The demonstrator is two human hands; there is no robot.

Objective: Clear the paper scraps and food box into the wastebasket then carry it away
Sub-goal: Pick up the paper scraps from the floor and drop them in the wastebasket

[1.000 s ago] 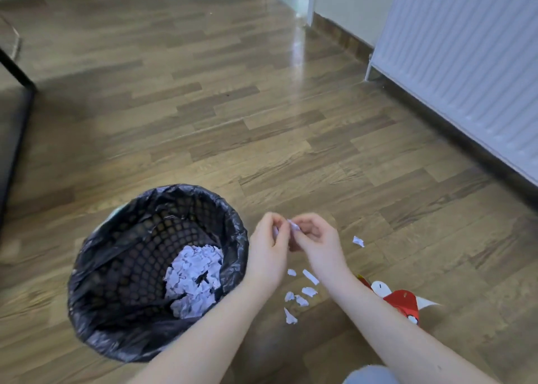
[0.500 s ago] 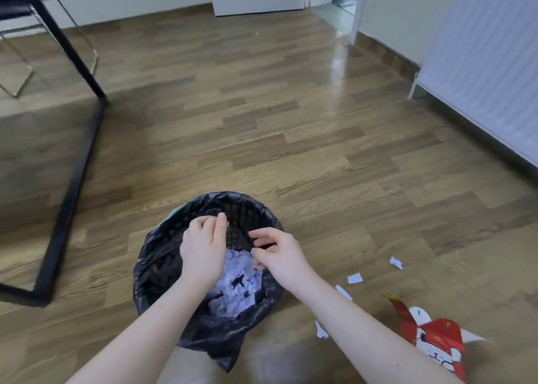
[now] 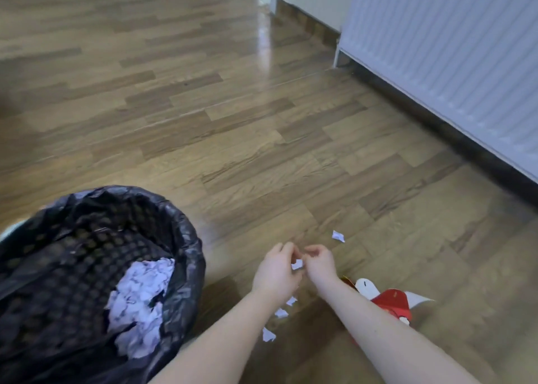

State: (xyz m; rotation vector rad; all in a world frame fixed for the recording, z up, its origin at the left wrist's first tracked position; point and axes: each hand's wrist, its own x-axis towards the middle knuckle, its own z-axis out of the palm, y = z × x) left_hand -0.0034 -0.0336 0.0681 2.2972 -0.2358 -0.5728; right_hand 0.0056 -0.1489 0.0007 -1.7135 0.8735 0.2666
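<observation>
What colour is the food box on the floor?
Red and white food box, seen in the head view.

1. Left hand [image 3: 276, 273] and right hand [image 3: 318, 262] meet low over the wooden floor [image 3: 233, 127], a white paper scrap [image 3: 297, 264] between their fingertips
2. Black-lined wastebasket [image 3: 186, 238] stands left, holding crumpled paper
3. Red food box [image 3: 391, 303] lies beside the right forearm
</observation>
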